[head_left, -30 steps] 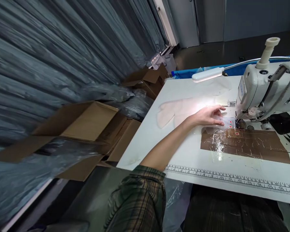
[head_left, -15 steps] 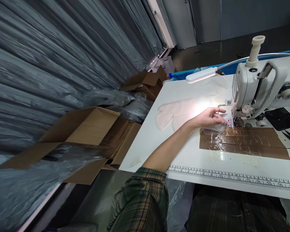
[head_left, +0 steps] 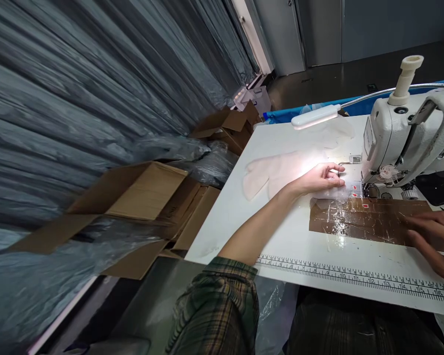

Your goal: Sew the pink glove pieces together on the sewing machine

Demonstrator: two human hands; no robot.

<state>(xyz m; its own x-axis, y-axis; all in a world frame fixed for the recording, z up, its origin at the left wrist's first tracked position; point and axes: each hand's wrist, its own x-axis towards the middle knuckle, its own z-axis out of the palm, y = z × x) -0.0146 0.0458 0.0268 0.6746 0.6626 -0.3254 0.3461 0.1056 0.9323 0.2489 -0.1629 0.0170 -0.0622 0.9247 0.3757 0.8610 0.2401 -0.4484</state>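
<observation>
My left hand (head_left: pixel 321 178) is on the white table just left of the sewing machine's needle area. Its index finger sticks out; the other fingers curl toward the thumb on a thin, sheer white fabric piece (head_left: pixel 323 195). Most of the grip is hidden. The machine head (head_left: pixel 385 133) stands at the right, with small red-marked spots (head_left: pixel 354 188) on the plate beside the needle. My right hand (head_left: pixel 434 236), blurred, reaches in from the right edge, fingers apart and holding nothing visible, over a strip of brown tape (head_left: pixel 358 222) on the table.
Pale sheer cut pieces (head_left: pixel 281 170) lie left of the machine under a white lamp (head_left: pixel 314 117). A printed ruler (head_left: pixel 336 273) runs along the table's front edge. Open cardboard boxes (head_left: pixel 148 192) and plastic sheeting stand at the left. A black pad (head_left: pixel 438 187) lies behind my right hand.
My right hand has come into view from the right, over the brown tape. My left hand has drawn back slightly from the needle. The view has shifted a little.
</observation>
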